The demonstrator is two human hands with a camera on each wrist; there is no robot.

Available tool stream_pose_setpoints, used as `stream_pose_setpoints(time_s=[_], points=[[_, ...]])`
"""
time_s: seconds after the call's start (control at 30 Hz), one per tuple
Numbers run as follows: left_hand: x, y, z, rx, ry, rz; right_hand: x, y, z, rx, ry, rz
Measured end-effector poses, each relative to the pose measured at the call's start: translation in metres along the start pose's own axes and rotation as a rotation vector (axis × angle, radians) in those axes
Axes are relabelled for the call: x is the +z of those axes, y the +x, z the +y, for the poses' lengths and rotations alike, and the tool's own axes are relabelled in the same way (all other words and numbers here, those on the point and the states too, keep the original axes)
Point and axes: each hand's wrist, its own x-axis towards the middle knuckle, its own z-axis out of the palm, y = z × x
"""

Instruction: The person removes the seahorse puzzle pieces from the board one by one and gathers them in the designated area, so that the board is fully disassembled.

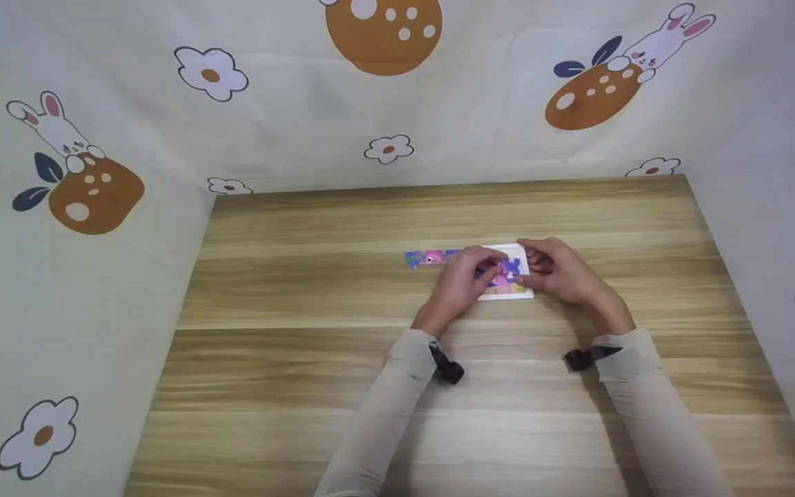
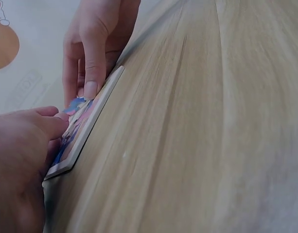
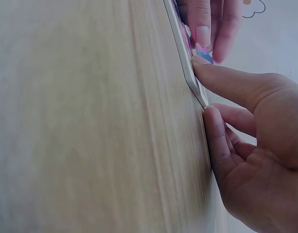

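A white-framed jigsaw puzzle tray (image 1: 508, 297) lies on the table with colourful pieces in it. My left hand (image 1: 462, 276) reaches over its left side and pinches a small pink-and-blue puzzle piece (image 3: 203, 53), tilted up above the tray. My right hand (image 1: 566, 273) grips the tray at its right edge. In the right wrist view its thumb (image 3: 231, 82) presses on the tray's top near the corner, with the other fingers curled against the side. The left hand hides much of the tray in the head view.
A row of joined or adjacent puzzle pieces (image 1: 430, 259) lies on the wooden table (image 1: 301, 290), left of the tray and partly behind the left hand. Patterned cloth (image 1: 301, 117) rises along the table's back and sides. Each sleeve cuff carries a small black camera.
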Motion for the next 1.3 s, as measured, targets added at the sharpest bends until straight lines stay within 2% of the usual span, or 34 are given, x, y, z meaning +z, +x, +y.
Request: stream_pose_setpoints(time_s=[0.17, 0.47, 0.77, 1.0, 1.3], points=[[-0.004, -0.003, -0.004, 0.005, -0.015, 0.056, 0.001, 0.000, -0.001, 0.019, 0.001, 0.001], [-0.017, -0.012, -0.010, -0.061, -0.105, 0.096, 0.000, 0.000, -0.002, 0.039, -0.001, 0.005], [-0.027, -0.016, -0.019, -0.018, -0.114, 0.153, 0.000, 0.000, 0.000, 0.029, 0.013, 0.005], [-0.035, -0.023, -0.020, -0.048, -0.131, 0.179, 0.001, 0.000, 0.002, 0.032, 0.019, 0.004], [-0.046, -0.034, -0.029, -0.043, -0.092, 0.248, 0.001, 0.000, 0.003, 0.024, 0.005, 0.007]])
